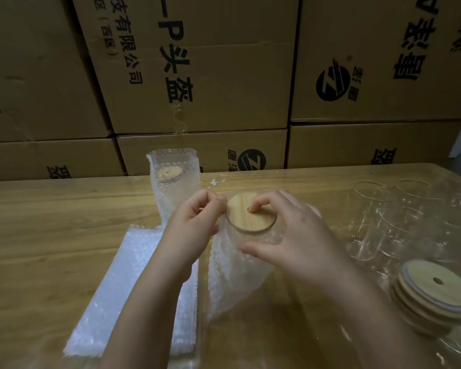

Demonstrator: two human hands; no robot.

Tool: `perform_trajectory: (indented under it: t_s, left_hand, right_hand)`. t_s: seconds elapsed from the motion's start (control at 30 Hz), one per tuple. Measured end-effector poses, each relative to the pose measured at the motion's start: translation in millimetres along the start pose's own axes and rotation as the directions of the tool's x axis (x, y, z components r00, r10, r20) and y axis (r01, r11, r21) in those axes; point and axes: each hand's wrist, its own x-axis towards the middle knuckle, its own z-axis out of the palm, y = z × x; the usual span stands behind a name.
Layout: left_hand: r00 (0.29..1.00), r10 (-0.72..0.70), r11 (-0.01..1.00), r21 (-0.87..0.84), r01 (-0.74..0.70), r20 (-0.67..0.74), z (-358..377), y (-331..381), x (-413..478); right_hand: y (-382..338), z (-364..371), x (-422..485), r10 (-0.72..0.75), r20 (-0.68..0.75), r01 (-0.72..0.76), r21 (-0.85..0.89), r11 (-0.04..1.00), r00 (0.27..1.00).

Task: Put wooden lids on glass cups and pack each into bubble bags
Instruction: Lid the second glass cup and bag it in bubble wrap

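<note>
Both hands engaged: left fingers [210, 201] pinch bubble bag [233, 270] mouth, right fingers [262, 204] grip glass cup [253, 234] on worktop [64, 209], index pressing wooden lid [246, 218]. Risk: if bag snags rim, lid could pop or cup tip.

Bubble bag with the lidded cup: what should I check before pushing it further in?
1. Is the wooden lid flat on the glass cup: ok.
2. Pinch grip of left hand on the bubble bag mouth: ok.
3. Grip of right hand on the lid, thumb against the bag: ok.
4. Lid below the bag mouth: not ok, about level with it.
5. Cup bottomed in the bag: cannot tell.
</note>
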Motion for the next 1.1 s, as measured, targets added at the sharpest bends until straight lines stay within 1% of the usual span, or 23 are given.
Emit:
perform_trajectory:
  t_s: [0.07, 0.17, 0.23, 0.27, 0.3, 0.33, 0.37, 0.4, 0.43, 0.47, 0.5, 0.57, 0.6, 0.67, 0.73, 0.87, 1.0, 1.1]
  left_hand:
    - [1.000, -0.007, 0.999, 0.039, 0.008, -0.004, -3, -2, 1]
    - [0.999, -0.005, 0.992, 0.125, 0.009, -0.032, -5, -5, 1]
    - [0.997, 0.048, 0.968, 0.251, -0.031, -0.059, -5, -7, 1]
    - [0.991, 0.105, 0.943, 0.326, -0.074, -0.078, -5, -6, 0]
    - [0.981, 0.178, 0.906, 0.402, -0.132, -0.078, -6, -4, -3]
    - [0.965, 0.259, 0.851, 0.484, -0.204, -0.050, -8, -2, -5]
    - [0.942, 0.334, 0.775, 0.564, -0.286, 0.020, -11, 0, -7]
    - [0.916, 0.383, 0.690, 0.622, -0.369, 0.119, -14, 2, -9]
    - [0.895, 0.389, 0.618, 0.659, -0.430, 0.219, -15, 7, -12]
    - [0.884, 0.361, 0.564, 0.685, -0.462, 0.299, -16, 12, -16]
    - [0.877, 0.330, 0.515, 0.713, -0.476, 0.348, -16, 16, -19]
    - [0.877, 0.311, 0.425, 0.772, -0.472, 0.365, -17, 19, -24]
    - [0.881, 0.306, 0.398, 0.792, -0.463, 0.361, -16, 21, -26]
    - [0.884, 0.273, 0.381, 0.801, -0.461, 0.379, -14, 24, -29]
    - [0.886, 0.231, 0.354, 0.814, -0.461, 0.401, -11, 23, -29]
    - [0.891, 0.264, 0.286, 0.852, -0.438, 0.370, -10, 18, -24]
    - [0.894, 0.245, 0.324, 0.838, -0.439, 0.374, -20, 22, -24]
    - [0.878, 0.324, 0.325, 0.831, -0.452, 0.351, -29, 25, -25]
  right_hand:
    - [3, 8, 2, 0.018, 0.043, -0.018, -0.010, 1.000, 0.999]
    - [8, 22, 4, 0.028, 0.060, -0.026, -0.035, 0.999, 0.998]
    - [9, 28, 3, 0.031, 0.064, -0.029, -0.028, 0.999, 0.997]
    - [10, 30, 3, 0.034, 0.067, -0.033, -0.008, 0.999, 0.997]
    - [11, 32, 3, 0.034, 0.070, -0.034, 0.007, 0.999, 0.997]
    - [11, 32, 4, 0.028, 0.068, -0.029, 0.021, 0.999, 0.997]
    - [11, 32, 4, 0.020, 0.054, -0.022, 0.038, 0.999, 0.998]
    - [11, 31, 4, 0.015, 0.030, -0.017, 0.054, 0.998, 0.999]
    - [11, 30, 5, 0.014, 0.001, -0.014, 0.062, 0.998, 1.000]
    - [12, 29, 5, 0.017, -0.024, -0.015, 0.060, 0.998, 1.000]
    - [13, 29, 5, 0.021, -0.040, -0.018, 0.055, 0.998, 0.999]
    - [16, 28, 5, 0.038, -0.031, -0.036, 0.053, 0.998, 0.999]
    - [17, 27, 5, 0.060, -0.010, -0.060, 0.056, 0.997, 0.998]
    - [17, 26, 7, 0.114, 0.019, -0.115, 0.088, 0.989, 0.993]
    - [18, 25, 8, 0.133, 0.002, -0.131, 0.152, 0.980, 0.991]
    - [16, 21, 8, 0.127, -0.078, -0.104, 0.255, 0.961, 0.989]
    - [14, 16, 8, 0.156, -0.108, -0.107, 0.364, 0.925, 0.982]
    - [13, 9, 7, 0.181, -0.123, -0.113, 0.422, 0.900, 0.976]
